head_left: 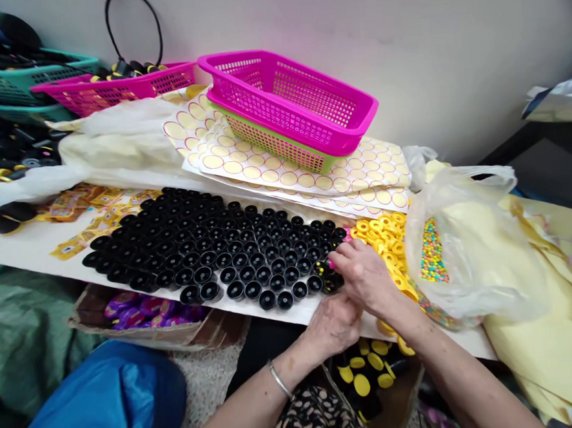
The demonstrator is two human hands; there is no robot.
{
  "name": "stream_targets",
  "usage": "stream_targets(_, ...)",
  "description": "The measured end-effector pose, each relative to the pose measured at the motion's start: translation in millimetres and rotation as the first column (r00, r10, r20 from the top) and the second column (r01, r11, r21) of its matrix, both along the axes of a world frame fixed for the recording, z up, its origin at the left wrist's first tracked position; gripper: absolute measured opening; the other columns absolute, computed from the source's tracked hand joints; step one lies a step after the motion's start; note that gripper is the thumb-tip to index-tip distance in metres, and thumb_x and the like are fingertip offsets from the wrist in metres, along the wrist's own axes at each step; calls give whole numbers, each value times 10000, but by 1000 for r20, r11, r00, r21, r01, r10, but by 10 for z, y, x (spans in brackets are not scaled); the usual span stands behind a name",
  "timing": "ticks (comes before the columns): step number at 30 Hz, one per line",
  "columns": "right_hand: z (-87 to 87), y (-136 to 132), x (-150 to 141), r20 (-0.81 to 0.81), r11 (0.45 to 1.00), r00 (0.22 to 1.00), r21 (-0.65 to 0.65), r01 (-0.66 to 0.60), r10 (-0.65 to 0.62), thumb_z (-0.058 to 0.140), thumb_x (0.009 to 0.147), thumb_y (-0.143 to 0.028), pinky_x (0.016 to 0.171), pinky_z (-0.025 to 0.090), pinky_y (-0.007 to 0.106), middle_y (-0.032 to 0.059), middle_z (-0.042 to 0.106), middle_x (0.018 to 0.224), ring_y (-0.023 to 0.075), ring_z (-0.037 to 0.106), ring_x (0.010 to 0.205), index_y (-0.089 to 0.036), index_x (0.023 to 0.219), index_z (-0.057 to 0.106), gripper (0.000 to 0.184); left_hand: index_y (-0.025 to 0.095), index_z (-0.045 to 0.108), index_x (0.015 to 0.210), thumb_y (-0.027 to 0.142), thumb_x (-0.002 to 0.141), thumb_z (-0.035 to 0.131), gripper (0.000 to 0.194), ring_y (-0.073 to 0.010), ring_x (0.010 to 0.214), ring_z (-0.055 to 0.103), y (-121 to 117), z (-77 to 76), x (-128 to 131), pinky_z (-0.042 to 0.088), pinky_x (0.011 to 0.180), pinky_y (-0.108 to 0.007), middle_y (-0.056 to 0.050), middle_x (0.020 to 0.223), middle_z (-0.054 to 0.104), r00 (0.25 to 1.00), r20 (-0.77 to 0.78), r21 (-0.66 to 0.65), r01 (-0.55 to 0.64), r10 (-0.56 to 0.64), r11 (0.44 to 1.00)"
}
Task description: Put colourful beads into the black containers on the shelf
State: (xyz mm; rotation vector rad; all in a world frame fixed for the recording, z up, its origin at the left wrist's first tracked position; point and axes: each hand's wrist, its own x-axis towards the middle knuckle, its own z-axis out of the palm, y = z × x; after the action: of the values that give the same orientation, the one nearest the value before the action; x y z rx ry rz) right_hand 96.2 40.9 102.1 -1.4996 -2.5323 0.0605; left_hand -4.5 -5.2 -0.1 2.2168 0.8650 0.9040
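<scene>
Rows of small round black cups [240, 262] cover the middle of the table, open side up. At their right end, my right hand [367, 273] is closed in a pinch, with a small pink piece [332, 263] at its fingertips. Just below it, my left hand [334, 324] has its fingers curled in by the nearest cups; what it holds, if anything, is hidden. A few cups beside my fingers contain small yellow pieces [321, 270]. Yellow rings [389, 237] lie heaped right of my right hand. Past them, a clear plastic bag [482, 247] holds colourful small beads [432, 253].
A pink basket [304, 125] sits in a green one on sheets of printed circles [274, 173]. More baskets [114, 92] stand back left. Yellow packets [97, 219] lie left of the cups. Below the table are a box of purple packages [146, 310] and yellow-topped pieces [361, 384].
</scene>
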Motion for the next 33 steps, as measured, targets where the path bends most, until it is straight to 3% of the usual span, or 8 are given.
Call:
stream_targets(3,8,-92,473,-407,992,906,6,125,-112,501,865,-205,752,402,327,61,615,883,201,511,839,-194,930,631,146,177,497,838,135,854,399,108,-151,756,540,6,39,-6,459,652,-275,-41,828,556,997,-77,39,-15,18,999)
stream_targets(6,-36,-153,1132,-659,907,653,-109,407,-372,579,818,-311,716,438,311,41,629,868,185,568,782,-192,965,604,192,180,454,792,161,884,378,120,-141,749,521,14,51,-9,434,648,-265,-32,814,535,995,-99,54,-14,19,998)
stream_targets(9,-100,-113,1645,-438,713,588,-209,669,-680,575,769,-293,648,417,299,52,628,758,199,577,718,-172,858,617,156,181,442,802,150,888,378,111,-141,782,525,27,40,-5,429,674,-260,-32,832,532,997,-83,43,-3,7,999)
stream_targets(12,-175,18,1784,-100,646,643,-243,724,-759,568,672,-154,651,377,296,80,624,683,230,593,755,-175,646,597,45,184,442,818,148,895,373,110,-142,786,519,46,21,5,423,678,-258,-31,834,530,997,-77,34,-7,9,999)
stream_targets(19,-358,183,1618,-337,733,651,-327,597,-680,561,620,-173,644,417,268,41,657,712,202,599,740,-178,671,606,68,184,452,834,146,896,374,107,-138,774,518,51,13,16,420,669,-252,-32,835,534,996,-81,34,-19,22,999)
stream_targets(24,-398,-9,1733,-615,747,470,-326,580,-633,627,643,-340,617,491,305,30,642,753,169,595,652,-163,862,582,284,182,459,836,145,895,382,103,-136,767,523,59,18,16,424,668,-251,-34,831,535,997,-68,49,-18,21,999)
stream_targets(29,-296,-213,1620,-885,830,107,-374,414,-452,787,565,-262,673,510,305,-3,622,760,145,599,687,-179,823,630,313,184,459,833,158,903,373,114,-138,762,515,67,8,30,421,672,-260,-30,821,530,997,-75,45,-22,26,999)
stream_targets(33,-147,-318,1273,-912,905,173,-315,286,-372,768,629,-189,696,500,284,-5,614,792,140,595,742,-199,827,662,224,181,457,822,148,894,372,116,-140,788,521,30,40,23,432,687,-259,-33,830,531,997,-79,36,-8,11,999)
